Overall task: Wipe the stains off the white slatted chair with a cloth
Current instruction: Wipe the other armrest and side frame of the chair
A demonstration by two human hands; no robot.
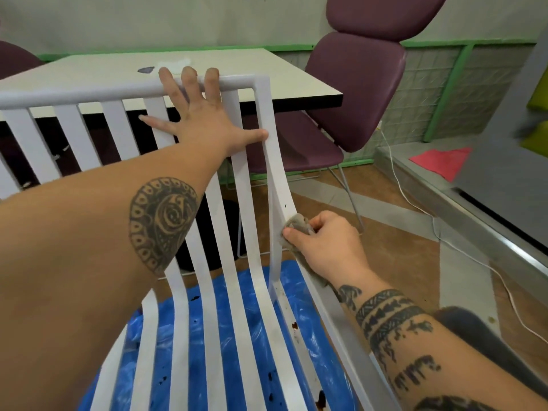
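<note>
The white slatted chair [246, 185] fills the middle of the head view, its back towards the table. My left hand [201, 114] lies spread on the top of the backrest, fingers hooked over the top rail and thumb against the right upright. My right hand [323, 241] grips a crumpled grey cloth [298, 225] and presses it against the right side frame where the backrest curves into the seat. Small dark specks dot that frame just above the cloth. Brown stains [295, 326] mark the seat's right edge, with a larger blotch [321, 398] lower down.
A blue plastic sheet [213, 330] lies on the floor under the seat. A white table [207, 75] stands just behind the backrest. A purple padded chair [355, 90] stands at the right of the table. A white cable [415, 203] runs across the floor. A grey ledge [489, 209] with a red sheet [441, 160] is at far right.
</note>
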